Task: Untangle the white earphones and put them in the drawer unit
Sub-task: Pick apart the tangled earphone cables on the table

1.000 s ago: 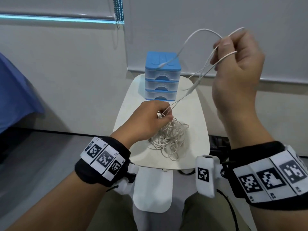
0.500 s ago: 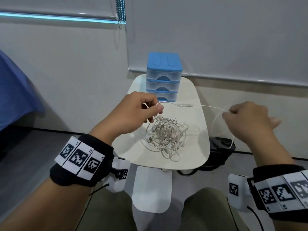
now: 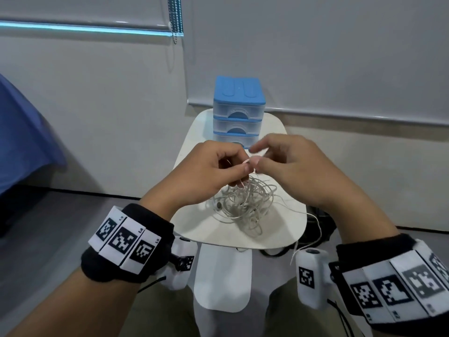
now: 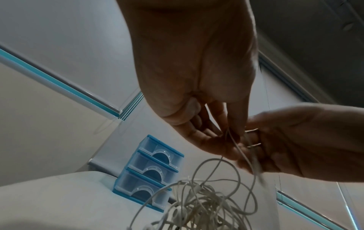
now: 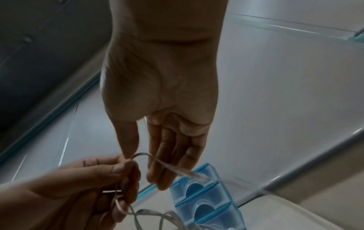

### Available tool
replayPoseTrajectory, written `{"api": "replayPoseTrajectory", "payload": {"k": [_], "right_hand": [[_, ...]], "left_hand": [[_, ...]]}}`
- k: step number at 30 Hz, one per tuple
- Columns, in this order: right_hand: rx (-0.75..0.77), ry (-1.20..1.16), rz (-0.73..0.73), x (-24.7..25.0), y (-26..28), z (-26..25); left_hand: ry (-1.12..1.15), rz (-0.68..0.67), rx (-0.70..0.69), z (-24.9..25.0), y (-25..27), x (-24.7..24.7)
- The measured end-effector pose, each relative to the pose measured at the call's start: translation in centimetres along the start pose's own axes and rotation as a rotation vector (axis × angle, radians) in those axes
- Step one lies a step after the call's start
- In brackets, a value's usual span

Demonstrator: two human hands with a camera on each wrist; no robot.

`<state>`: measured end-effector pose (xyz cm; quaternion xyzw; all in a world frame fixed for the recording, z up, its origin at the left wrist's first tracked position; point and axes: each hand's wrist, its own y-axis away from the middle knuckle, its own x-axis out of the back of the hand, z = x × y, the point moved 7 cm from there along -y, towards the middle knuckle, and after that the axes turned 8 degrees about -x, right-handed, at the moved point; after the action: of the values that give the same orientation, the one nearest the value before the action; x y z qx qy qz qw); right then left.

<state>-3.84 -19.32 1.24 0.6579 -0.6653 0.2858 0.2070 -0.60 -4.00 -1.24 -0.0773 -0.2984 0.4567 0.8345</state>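
1. While the white earphones [image 3: 245, 203] lie mostly as a tangled heap at the middle of the small white table [image 3: 192, 224], just in front of the blue drawer unit [image 3: 238, 113] at its far edge, a short loop of cable is held up above the heap between both hands.
2. The loop is pinched by the left hand [image 3: 213, 171] between thumb and curled fingers; the right hand [image 3: 291, 171] has its thumb tip against the same loop, its other fingers fairly straight, so a firm grasp there cannot be confirmed.
3. The step is judged best done by feeding one strand slowly through the loop, with the heap kept on the table so that no knot is drawn tight.
4. A free end should be followed, not pulled hard.
5. All three drawers appear closed; one must be opened later.
6. One strand hangs over the table's near right edge [image 3: 315, 229]; its end is hard to make out.
7. The pinch is blurred in the wrist views, and the knots inside the heap cannot be read.
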Motion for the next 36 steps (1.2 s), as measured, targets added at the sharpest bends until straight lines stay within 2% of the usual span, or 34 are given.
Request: {"api": "replayPoseTrajectory", "payload": {"k": [5,9,14,17,23,27,30,36], "right_hand": [[-0.042,0.043,-0.023,0.2,0.1,-0.1],[-0.099,-0.013,0.048,1.8,-0.3,0.7],[-0.11,0.065,0.039,2.6,-0.2,1.1],[-0.135,0.155,0.099,3.3,0.0,1.6],[-0.214,0.256,0.156,3.8,-0.1,2.9],[-0.211,0.287,0.204,4.1,-0.4,3.0],[-0.198,0.252,0.217,4.0,-0.6,2.9],[-0.188,0.112,0.204,3.3,-0.6,2.3]], "left_hand": [[-0.005,-0.031,0.02,-0.1,-0.2,0.3],[-0.215,-0.007,0.016,-0.9,-1.1,1.3],[-0.47,-0.279,-0.025,-1.1,-2.1,-1.6],[-0.557,-0.268,-0.022,-1.3,-3.1,-1.8],[-0.467,-0.151,0.046,-1.3,-3.5,-0.3],[-0.295,-0.137,0.143,-2.1,-2.7,0.4],[-0.254,-0.095,0.203,-2.7,-2.4,1.0],[-0.204,-0.191,0.278,-3.2,-1.8,0.4]]}}
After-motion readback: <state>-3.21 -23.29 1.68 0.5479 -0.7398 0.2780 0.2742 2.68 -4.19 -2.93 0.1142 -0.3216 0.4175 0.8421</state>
